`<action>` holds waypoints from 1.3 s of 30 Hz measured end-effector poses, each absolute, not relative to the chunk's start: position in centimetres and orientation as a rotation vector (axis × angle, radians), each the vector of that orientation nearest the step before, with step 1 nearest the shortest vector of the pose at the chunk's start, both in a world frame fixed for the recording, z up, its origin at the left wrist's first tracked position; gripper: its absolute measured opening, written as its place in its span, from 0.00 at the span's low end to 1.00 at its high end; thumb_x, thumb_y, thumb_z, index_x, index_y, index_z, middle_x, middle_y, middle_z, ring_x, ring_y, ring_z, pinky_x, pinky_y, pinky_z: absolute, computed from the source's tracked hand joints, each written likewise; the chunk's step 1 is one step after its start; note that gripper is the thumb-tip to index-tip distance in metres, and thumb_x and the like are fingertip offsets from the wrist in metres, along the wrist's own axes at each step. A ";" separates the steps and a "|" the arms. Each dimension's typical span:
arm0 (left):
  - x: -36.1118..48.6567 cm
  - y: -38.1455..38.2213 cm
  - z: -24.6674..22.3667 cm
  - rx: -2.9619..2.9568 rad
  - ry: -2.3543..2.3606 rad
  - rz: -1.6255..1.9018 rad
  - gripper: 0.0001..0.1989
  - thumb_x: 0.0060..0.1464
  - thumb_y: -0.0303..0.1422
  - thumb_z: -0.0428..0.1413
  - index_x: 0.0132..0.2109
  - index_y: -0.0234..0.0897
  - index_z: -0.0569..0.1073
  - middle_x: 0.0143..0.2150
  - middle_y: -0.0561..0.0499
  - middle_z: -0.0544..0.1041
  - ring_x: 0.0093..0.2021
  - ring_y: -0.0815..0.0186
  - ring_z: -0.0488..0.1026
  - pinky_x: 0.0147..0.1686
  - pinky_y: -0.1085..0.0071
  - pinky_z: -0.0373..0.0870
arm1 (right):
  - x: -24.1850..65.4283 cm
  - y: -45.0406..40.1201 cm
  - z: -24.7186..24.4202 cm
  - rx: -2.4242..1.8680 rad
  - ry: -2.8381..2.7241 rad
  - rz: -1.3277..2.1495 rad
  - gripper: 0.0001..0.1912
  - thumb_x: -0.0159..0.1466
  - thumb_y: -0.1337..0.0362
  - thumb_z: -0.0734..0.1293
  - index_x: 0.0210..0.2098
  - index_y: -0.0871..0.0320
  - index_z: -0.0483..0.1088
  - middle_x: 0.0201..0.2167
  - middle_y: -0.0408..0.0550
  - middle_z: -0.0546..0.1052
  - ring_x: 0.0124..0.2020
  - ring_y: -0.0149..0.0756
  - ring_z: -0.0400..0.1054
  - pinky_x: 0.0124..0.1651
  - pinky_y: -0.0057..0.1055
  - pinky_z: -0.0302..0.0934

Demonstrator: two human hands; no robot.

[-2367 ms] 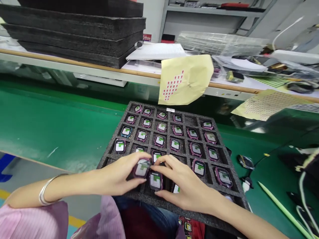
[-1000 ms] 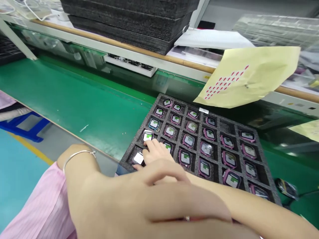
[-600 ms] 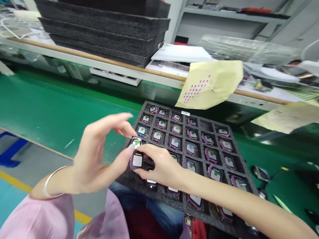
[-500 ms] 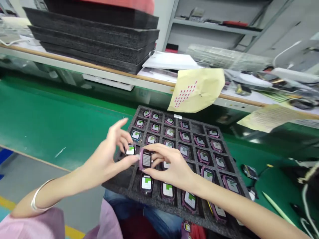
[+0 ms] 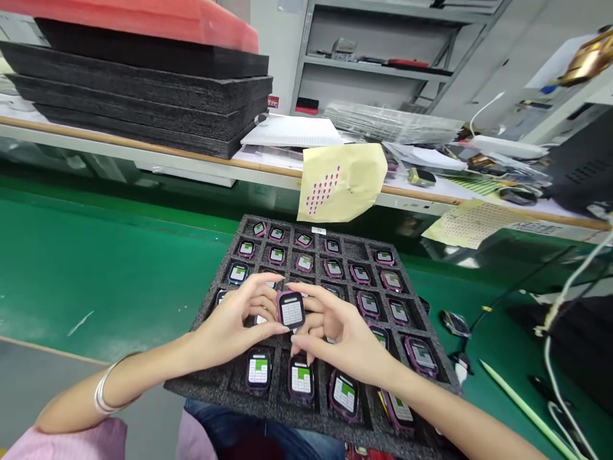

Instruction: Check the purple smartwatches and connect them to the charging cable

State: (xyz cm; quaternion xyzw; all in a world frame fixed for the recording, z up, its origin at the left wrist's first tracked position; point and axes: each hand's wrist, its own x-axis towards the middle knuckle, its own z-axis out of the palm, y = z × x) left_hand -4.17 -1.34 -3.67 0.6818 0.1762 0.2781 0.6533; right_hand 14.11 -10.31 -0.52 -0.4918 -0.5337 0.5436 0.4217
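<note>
A purple-cased smartwatch body (image 5: 291,310) with a lit, list-like screen is held up between both hands. My left hand (image 5: 237,319) pinches its left side, and my right hand (image 5: 335,329) grips its right side. Below them lies a dark foam tray (image 5: 282,418) divided into square compartments, most of them holding similar watches. Many of those screens show white and green blocks, such as a watch (image 5: 258,369) in the front row. One blue-cased watch (image 5: 238,273) sits near the tray's left edge. My hands hide the middle compartments.
Stacked black foam trays (image 5: 143,96) under a red sheet (image 5: 143,19) stand on the shelf at upper left. A yellow paper (image 5: 342,182) hangs from the shelf edge. On the green bench (image 5: 96,255) at right lie a green stick (image 5: 522,406), cables and a small device (image 5: 454,323).
My left hand has moved from beside a tray watch onto the held watch, which now faces the camera more squarely. The view has shifted, showing more of the right side.
</note>
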 end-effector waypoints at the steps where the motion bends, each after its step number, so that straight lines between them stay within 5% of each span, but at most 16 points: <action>1: -4.1 -1.3 -3.8 1.586 0.403 0.630 0.26 0.52 0.29 0.60 0.56 0.44 0.61 0.42 0.49 0.73 0.39 0.66 0.74 0.40 0.69 0.75 | 14.3 -10.3 -0.6 -1.234 -1.347 1.350 0.26 0.61 0.66 0.67 0.57 0.54 0.57 0.41 0.50 0.72 0.28 0.31 0.74 0.24 0.24 0.68; 12: -4.0 -1.5 -4.3 1.967 0.327 0.654 0.25 0.55 0.30 0.57 0.59 0.46 0.63 0.38 0.50 0.71 0.36 0.66 0.73 0.40 0.66 0.75 | 14.0 -10.2 -2.4 -1.292 -1.225 1.279 0.11 0.65 0.58 0.64 0.45 0.55 0.63 0.25 0.39 0.70 0.20 0.26 0.69 0.19 0.19 0.63; 23: -4.1 -1.1 -3.6 2.122 0.365 0.772 0.29 0.52 0.34 0.60 0.59 0.45 0.60 0.41 0.49 0.71 0.38 0.63 0.68 0.38 0.66 0.69 | 13.7 -10.2 -2.0 -1.149 -1.012 1.361 0.12 0.64 0.60 0.64 0.45 0.57 0.64 0.26 0.42 0.72 0.20 0.28 0.70 0.16 0.19 0.61; 31: -4.9 2.4 -4.7 1.918 0.636 1.012 0.14 0.58 0.34 0.53 0.51 0.40 0.67 0.40 0.49 0.72 0.41 0.64 0.69 0.43 0.66 0.67 | 13.6 -10.6 -2.0 -1.191 -0.969 1.335 0.13 0.61 0.59 0.68 0.43 0.57 0.66 0.25 0.41 0.72 0.17 0.27 0.69 0.15 0.18 0.56; 39: -4.8 5.4 -6.8 1.800 0.838 1.004 0.13 0.58 0.40 0.52 0.46 0.36 0.69 0.38 0.48 0.74 0.41 0.63 0.72 0.44 0.67 0.68 | 13.2 -10.7 -1.9 -1.194 -0.985 1.295 0.13 0.58 0.64 0.70 0.42 0.57 0.67 0.26 0.41 0.73 0.17 0.24 0.67 0.15 0.18 0.55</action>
